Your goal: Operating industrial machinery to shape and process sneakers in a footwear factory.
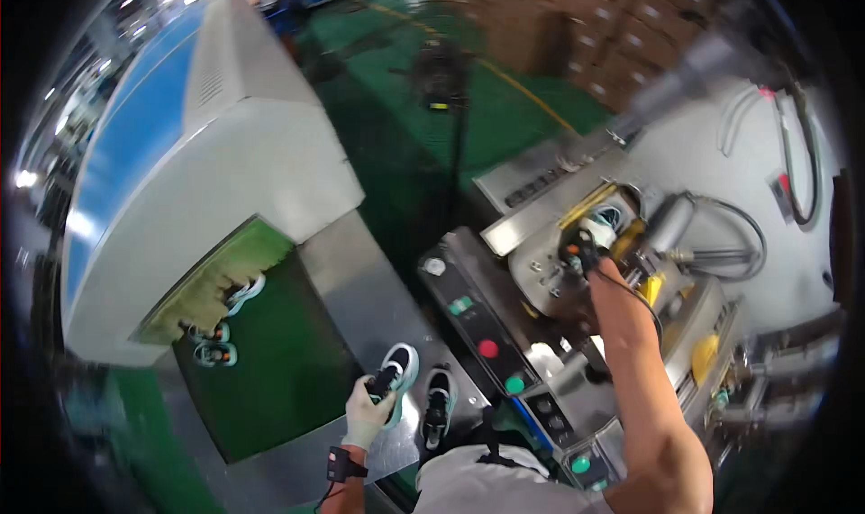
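Note:
My left hand (368, 415), in a pale glove, is closed around a black sneaker (396, 377) with a pale mint sole, tilted above the metal ledge. Just right of it, a second black sneaker (438, 406) rests on the ledge's edge. At the right, my outstretched right arm reaches into the metal press machine (532, 275). There my gloved right hand (592, 236) is closed at a light-soled sneaker (610, 215) between the yellow parts; blur and the hand itself hide some of the fingers and shoe.
Several sneakers (214, 354) lie on the green conveyor belt (279, 370) under the fringed curtain (212, 284) of the blue-white tunnel machine (234, 154). A control panel (478, 320) with red and green buttons fronts the press. A stand fan (440, 72) and stacked cartons (595, 27) are behind.

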`<move>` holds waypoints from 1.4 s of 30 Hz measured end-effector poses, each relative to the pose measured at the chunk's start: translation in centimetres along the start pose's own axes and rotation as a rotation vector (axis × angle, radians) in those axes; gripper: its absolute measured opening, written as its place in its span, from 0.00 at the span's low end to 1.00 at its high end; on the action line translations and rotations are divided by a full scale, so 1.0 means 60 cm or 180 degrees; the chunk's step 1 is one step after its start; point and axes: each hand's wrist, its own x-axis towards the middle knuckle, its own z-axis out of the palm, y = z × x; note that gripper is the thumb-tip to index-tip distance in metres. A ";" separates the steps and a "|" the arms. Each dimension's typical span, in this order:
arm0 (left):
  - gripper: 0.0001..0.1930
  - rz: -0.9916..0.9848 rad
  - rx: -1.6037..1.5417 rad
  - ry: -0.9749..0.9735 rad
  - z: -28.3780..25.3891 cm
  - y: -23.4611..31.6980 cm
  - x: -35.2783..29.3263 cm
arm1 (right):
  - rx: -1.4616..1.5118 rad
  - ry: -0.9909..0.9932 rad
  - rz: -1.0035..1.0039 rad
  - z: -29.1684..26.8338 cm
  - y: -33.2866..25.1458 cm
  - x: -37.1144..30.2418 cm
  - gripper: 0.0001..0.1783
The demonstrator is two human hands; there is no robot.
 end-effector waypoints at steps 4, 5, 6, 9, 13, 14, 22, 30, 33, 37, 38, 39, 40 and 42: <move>0.30 -0.0353 -0.0183 -0.0071 0.066 -0.080 -0.031 | -0.0542 0.0591 -0.0111 -0.118 0.116 0.123 0.17; 0.31 -0.0625 -0.0222 0.0162 0.073 -0.119 -0.077 | -0.0984 0.0461 0.0315 -0.026 0.057 0.081 0.20; 0.31 -0.0368 -0.0326 0.0173 0.091 -0.137 -0.100 | -0.1491 0.0798 0.0967 -0.016 0.061 0.107 0.21; 0.31 -0.0112 -0.0549 -0.0050 0.131 -0.168 -0.116 | -0.2333 0.0911 0.0514 -0.093 0.169 0.186 0.23; 0.29 -0.0138 -0.0687 -0.0181 0.125 -0.170 -0.118 | 0.0007 0.0247 -0.0231 -0.079 0.138 0.157 0.26; 0.30 -0.0168 -0.0435 -0.0024 0.123 -0.176 -0.125 | 0.0070 0.0175 -0.0353 -0.069 0.113 0.110 0.25; 0.30 -0.0280 -0.0214 0.0018 0.140 -0.199 -0.121 | 0.0790 -0.0598 -0.0872 -0.021 -0.047 -0.560 0.41; 0.42 0.0476 -0.0464 -0.0279 0.142 -0.248 -0.118 | -0.3079 -0.0558 -0.1600 0.063 0.112 -0.679 0.53; 0.43 0.0547 -0.0586 -0.0323 0.146 -0.252 -0.114 | -0.2673 -0.0365 -0.1725 0.097 0.130 -0.753 0.50; 0.43 0.0601 -0.0661 -0.0572 0.142 -0.259 -0.108 | -0.1297 -0.1088 -0.0159 0.199 0.173 -0.848 0.48; 0.42 0.0599 -0.0789 -0.0628 0.139 -0.258 -0.099 | -0.0717 -0.0734 -0.0095 0.224 0.180 -0.861 0.43; 0.42 0.0611 -0.0911 -0.0697 0.135 -0.255 -0.093 | -0.0139 -0.0348 -0.0035 0.240 0.185 -0.867 0.37; 0.39 0.0637 -0.0780 -0.0600 0.130 -0.264 -0.088 | -0.1059 -0.0411 0.0226 0.253 0.178 -0.861 0.34; 0.40 0.0286 -0.1185 -0.0873 0.115 -0.270 -0.068 | -0.0265 -0.0143 0.0271 0.259 0.129 -0.882 0.26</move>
